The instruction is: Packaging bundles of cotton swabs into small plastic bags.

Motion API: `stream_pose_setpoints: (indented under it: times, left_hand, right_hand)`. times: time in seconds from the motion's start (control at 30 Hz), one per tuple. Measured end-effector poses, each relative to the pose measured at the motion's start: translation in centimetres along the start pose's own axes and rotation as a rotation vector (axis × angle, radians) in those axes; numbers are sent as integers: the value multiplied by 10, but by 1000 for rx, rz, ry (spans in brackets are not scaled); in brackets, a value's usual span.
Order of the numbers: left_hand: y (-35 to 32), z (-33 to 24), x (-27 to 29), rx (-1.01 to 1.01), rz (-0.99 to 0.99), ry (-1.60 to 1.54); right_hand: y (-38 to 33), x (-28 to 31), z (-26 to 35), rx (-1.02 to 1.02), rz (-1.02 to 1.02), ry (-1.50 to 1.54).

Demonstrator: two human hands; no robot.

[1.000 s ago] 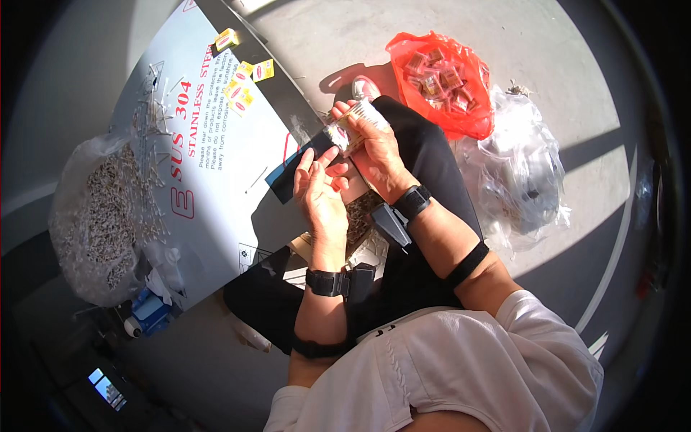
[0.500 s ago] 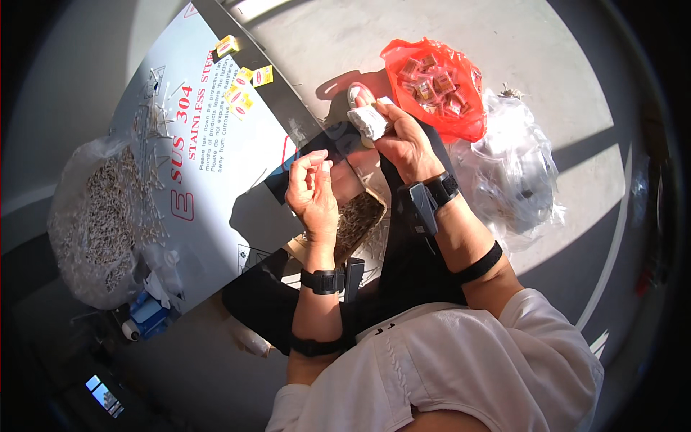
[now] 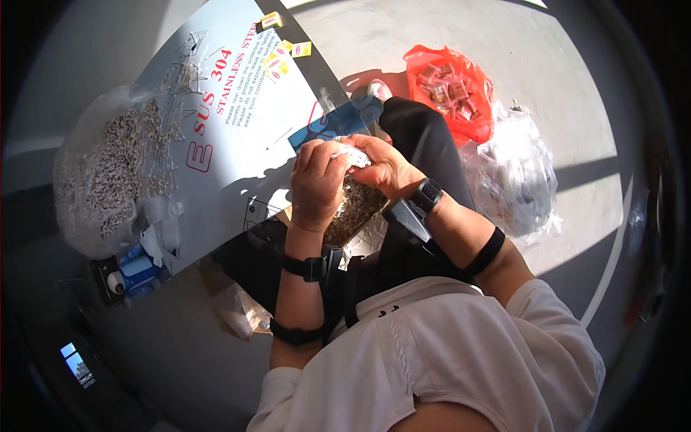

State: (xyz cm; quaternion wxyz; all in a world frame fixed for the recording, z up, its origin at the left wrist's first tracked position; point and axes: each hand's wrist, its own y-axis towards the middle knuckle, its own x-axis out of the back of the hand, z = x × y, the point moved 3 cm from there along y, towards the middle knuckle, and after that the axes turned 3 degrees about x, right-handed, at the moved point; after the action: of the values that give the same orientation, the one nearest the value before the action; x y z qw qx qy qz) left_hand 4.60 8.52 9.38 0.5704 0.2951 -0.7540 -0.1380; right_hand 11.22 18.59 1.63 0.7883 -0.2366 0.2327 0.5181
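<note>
My two hands meet over my lap, fingers closed round a small white bundle (image 3: 353,155) that looks like packed cotton swabs. From its left side my left hand (image 3: 315,186) grips it with curled fingers. On the other side my right hand (image 3: 383,167) holds it, thumb toward me. Much of the bundle is hidden by the fingers. Below the hands, thin brownish sticks (image 3: 358,205) fill a cardboard box between my legs; the hands cover part of it.
A film-covered metal tabletop (image 3: 245,155) lies at left, bearing loose swabs (image 3: 169,122), yellow packets (image 3: 301,49) and a clear bag of swabs (image 3: 108,173). A blue pack (image 3: 137,270) sits at its near corner. On the right are a red bag (image 3: 475,133) of small packets and a clear plastic bag (image 3: 515,180).
My left hand has moved up to the white bundle and closed on it. My right hand has brought the bundle lower and nearer. The view has shifted somewhat.
</note>
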Motion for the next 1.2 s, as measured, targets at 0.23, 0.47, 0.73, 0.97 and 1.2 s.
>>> stream_pose_setpoints:
  times: [0.23, 0.47, 0.73, 0.97, 1.2]
  left_hand:
    - [-20, 20, 12, 198, -27, -13]
    - [-33, 37, 7, 275, -90, -96]
    - [-42, 49, 2, 341, -129, -182]
    - [-41, 42, 6, 254, -100, -56]
    - [-51, 42, 5, 232, -76, -8]
  right_hand:
    - [-5, -8, 3, -509, -274, 110]
    - [-5, -35, 50, 621, 111, -1094]
    - [15, -43, 45, 808, 365, -1393]
    - [15, -40, 44, 804, 388, -1428]
    - [13, -33, 46, 767, 351, -1341]
